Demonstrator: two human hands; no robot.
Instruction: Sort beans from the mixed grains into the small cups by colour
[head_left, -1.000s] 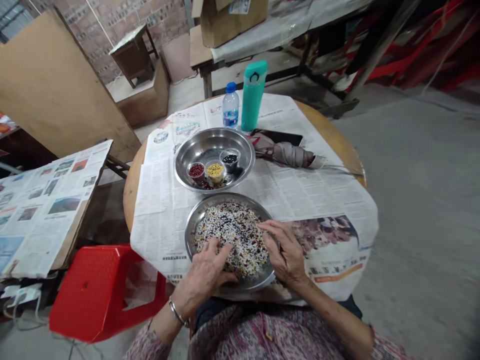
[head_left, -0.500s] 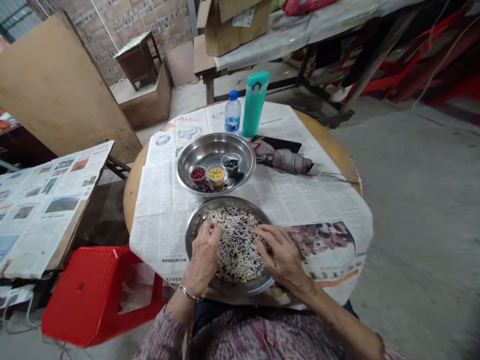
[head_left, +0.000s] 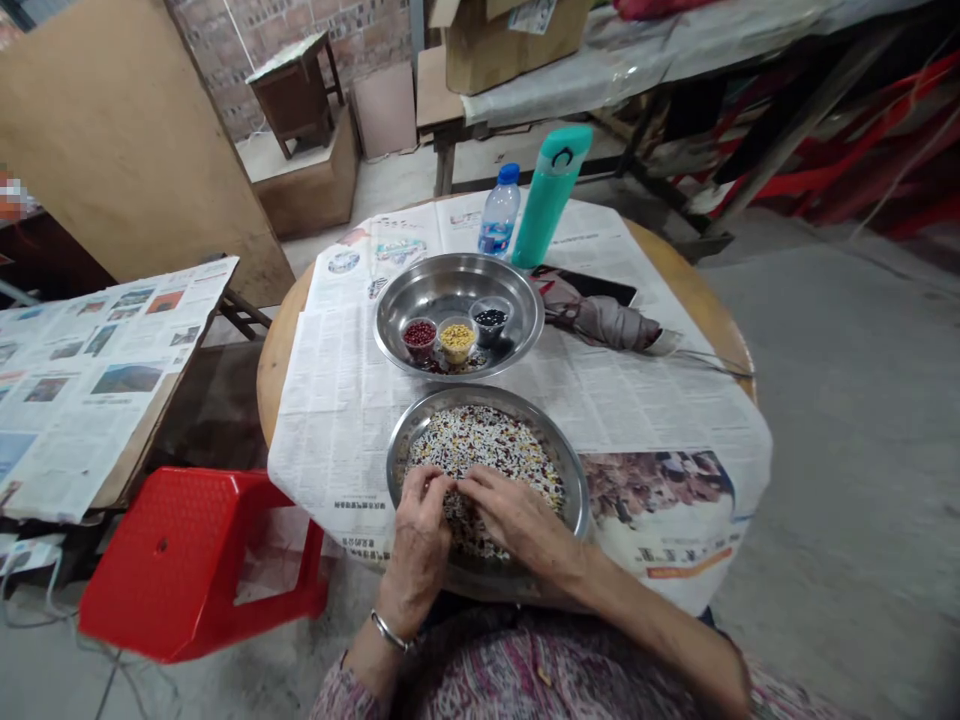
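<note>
Mixed grains and beans [head_left: 487,440], white with dark red, black and yellow bits, lie in the near steel basin [head_left: 577,490]. Over its front left part my left hand [head_left: 421,530] is closed, fingers curled into a pinch; what they hold is too small to make out. My right hand [head_left: 517,515] reaches across from the right, its fingertips meeting the left hand's, also pinched. Behind stands a second steel basin [head_left: 405,290] with three clear cups in it: red beans [head_left: 420,335], yellow beans [head_left: 456,340] and black beans [head_left: 491,320]. Loose dark beans lie by the cups.
Behind the basins stand a water bottle [head_left: 498,215] and a teal flask [head_left: 553,195]. A folded grey umbrella [head_left: 607,322] and a dark phone [head_left: 600,285] lie to the right on newspaper [head_left: 322,400]. A red stool [head_left: 172,560] is at the left.
My right hand has moved left across the basin to join the left hand at the fingertips. The view has shifted, so the table and basins sit slightly further right.
</note>
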